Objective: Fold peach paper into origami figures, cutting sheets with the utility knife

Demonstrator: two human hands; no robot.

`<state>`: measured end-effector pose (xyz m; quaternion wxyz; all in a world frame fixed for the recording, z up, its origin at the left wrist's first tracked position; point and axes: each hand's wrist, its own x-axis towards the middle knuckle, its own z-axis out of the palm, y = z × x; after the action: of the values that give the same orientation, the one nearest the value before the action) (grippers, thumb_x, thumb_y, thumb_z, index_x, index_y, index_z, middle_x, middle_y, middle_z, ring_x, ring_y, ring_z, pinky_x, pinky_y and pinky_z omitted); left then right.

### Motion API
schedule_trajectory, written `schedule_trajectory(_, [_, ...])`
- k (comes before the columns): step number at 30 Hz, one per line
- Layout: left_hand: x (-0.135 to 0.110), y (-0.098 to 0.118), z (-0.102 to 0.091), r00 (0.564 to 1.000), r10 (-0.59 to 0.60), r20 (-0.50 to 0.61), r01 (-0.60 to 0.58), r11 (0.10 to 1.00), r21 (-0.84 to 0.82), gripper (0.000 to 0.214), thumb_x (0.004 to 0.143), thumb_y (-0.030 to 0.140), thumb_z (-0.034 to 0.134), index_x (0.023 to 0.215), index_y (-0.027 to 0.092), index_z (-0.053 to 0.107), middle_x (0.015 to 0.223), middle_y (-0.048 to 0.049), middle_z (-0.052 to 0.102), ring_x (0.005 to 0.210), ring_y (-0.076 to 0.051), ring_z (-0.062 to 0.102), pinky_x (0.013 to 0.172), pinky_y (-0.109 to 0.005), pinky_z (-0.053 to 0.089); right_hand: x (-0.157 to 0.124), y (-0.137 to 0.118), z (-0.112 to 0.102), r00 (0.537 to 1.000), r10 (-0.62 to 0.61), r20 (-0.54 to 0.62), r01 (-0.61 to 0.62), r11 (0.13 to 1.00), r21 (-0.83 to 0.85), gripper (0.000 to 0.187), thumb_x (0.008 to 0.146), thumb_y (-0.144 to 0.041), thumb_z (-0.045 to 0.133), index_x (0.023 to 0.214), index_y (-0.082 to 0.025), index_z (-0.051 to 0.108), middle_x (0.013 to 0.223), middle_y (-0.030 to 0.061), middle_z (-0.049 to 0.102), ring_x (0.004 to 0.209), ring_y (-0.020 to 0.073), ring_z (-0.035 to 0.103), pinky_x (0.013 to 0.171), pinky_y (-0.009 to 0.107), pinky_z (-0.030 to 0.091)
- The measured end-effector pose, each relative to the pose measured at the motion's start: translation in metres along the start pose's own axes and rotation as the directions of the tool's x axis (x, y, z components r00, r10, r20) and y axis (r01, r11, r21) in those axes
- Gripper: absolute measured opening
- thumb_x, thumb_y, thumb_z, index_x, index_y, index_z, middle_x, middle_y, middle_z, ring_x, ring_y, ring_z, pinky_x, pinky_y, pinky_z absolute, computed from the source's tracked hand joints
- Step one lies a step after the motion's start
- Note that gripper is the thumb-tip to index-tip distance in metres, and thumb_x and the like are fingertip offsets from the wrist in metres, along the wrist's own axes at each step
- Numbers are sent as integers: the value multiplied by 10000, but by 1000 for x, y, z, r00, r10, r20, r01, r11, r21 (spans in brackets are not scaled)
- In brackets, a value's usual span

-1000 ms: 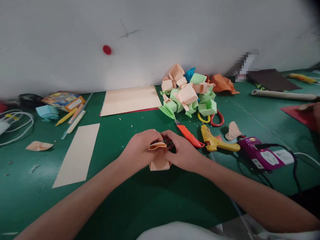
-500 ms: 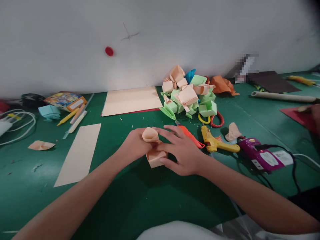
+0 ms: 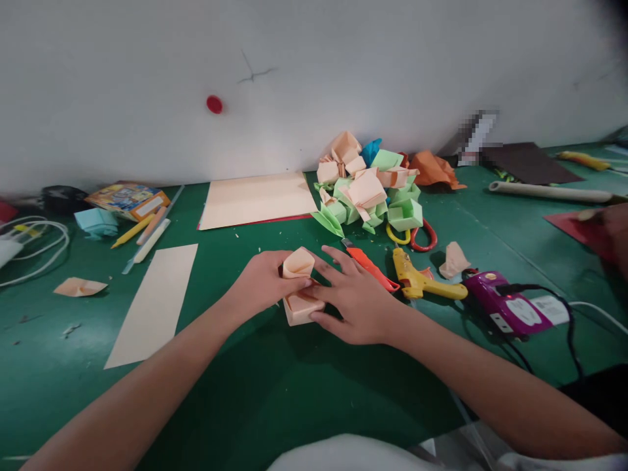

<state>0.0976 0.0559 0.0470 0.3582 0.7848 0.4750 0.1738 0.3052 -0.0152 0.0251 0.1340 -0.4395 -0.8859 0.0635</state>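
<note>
1. Pale grey wall (image 3: 122, 78) stands behind a green surface (image 3: 304, 392); a red disc (image 3: 214, 104) shows on it toward 11 o'clock, with the clock centred on the folded peach paper (image 3: 303, 311).
2. That folded peach paper is between the two hands, over the near middle of the surface, with a boxy lower part and a rolled upper part.
3. The left hand (image 3: 258, 281) grips it from 9 o'clock, its thumb laid across the middle.
4. The right hand (image 3: 366, 307) meets it from 3 o'clock: thumb and one finger press its side, while other fingers are spread and lifted.
5. At 9 o'clock lies a narrow cream strip (image 3: 157, 294); at 11, a large cream sheet (image 3: 258, 199).
6. Toward 10 o'clock, markers (image 3: 132, 230) lie beside a colourful box (image 3: 130, 198).
7. Folded paper pieces (image 3: 367, 186) are heaped at 1 o'clock, with scissors handles (image 3: 424, 235) at 2.
8. Near the right hand, an orange cutter (image 3: 370, 267) lies between 2 and 3; a yellow glue gun (image 3: 417, 278) and purple device (image 3: 505, 304) sit at 3.
9. Farther out at 3, another person's hand (image 3: 615, 226) touches red paper (image 3: 572, 229).
</note>
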Motion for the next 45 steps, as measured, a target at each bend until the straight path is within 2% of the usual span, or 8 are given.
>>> schedule_trajectory(4, [1, -2, 0, 1000, -9, -15, 9, 1000, 3, 258, 778, 439, 730, 852, 192, 738, 744, 1, 712, 661, -168, 609, 572, -251, 427, 1, -2, 2, 1000, -3, -18, 3, 1000, -11, 498, 958, -489, 515, 1348, -200, 627, 1645, 115, 337, 1484, 464, 214, 1113, 647, 355])
schedule_trajectory(12, [7, -12, 5, 999, -35, -8, 34, 995, -95, 275, 750, 444, 745, 765, 172, 703, 712, 5, 684, 657, -164, 613, 552, -246, 414, 1, -7, 1, 998, 53, -23, -53, 998, -26, 488, 980, -514, 483, 1302, -195, 667, 1621, 112, 384, 1477, 451, 236, 1111, 642, 366])
schedule_trajectory(20, [3, -2, 6, 998, 8, -64, -5, 999, 53, 255, 764, 437, 720, 804, 188, 682, 766, -15, 696, 690, -183, 606, 562, -266, 397, 3, -12, 1, 992, 128, -23, -129, 991, -40, 511, 985, -557, 467, 1302, -215, 677, 1678, 68, 278, 1474, 479, 255, 1123, 676, 334])
schedule_trajectory(25, [-3, 12, 6, 994, 19, -106, 4, 978, 208, 198, 797, 380, 672, 738, 194, 643, 778, -24, 679, 692, -192, 600, 572, -273, 372, 2, -12, 0, 992, 126, -9, -126, 989, -76, 538, 988, -587, 437, 1125, -178, 760, 1682, 90, 254, 1488, 487, 233, 1129, 673, 321])
schedule_trajectory(28, [-3, 13, 2, 997, 11, -74, 9, 966, 258, 172, 789, 366, 664, 786, 194, 662, 807, -35, 693, 711, -207, 615, 569, -275, 372, 2, -10, 0, 994, 113, -8, -113, 991, -74, 546, 983, -586, 451, 1151, -166, 756, 1672, 113, 279, 1490, 491, 230, 1134, 664, 318])
schedule_trajectory(32, [1, 6, -7, 999, -48, 24, 41, 971, 235, 267, 764, 447, 683, 838, 190, 685, 799, -25, 715, 691, -204, 629, 556, -269, 386, 2, -8, 0, 994, 111, -2, -111, 991, -69, 542, 977, -579, 470, 1197, -165, 742, 1603, 136, 414, 1491, 483, 226, 1126, 647, 335])
schedule_trajectory(37, [5, -2, -15, 996, -8, 85, -6, 988, 156, 230, 758, 374, 651, 880, 196, 730, 783, -5, 730, 683, -188, 636, 578, -259, 429, 3, -9, -1, 996, 88, -11, -89, 995, -54, 545, 984, -579, 460, 1130, -147, 759, 1524, 175, 502, 1496, 457, 221, 1133, 633, 337])
schedule_trajectory(45, [8, -11, -14, 995, -63, 77, 58, 996, 64, 236, 769, 414, 659, 812, 195, 736, 739, -8, 710, 691, -192, 633, 568, -259, 406, 2, -8, 3, 997, 70, -26, -70, 997, -14, 614, 969, -575, 499, 1446, -192, 557, 1621, 131, 379, 1491, 461, 223, 1166, 647, 295])
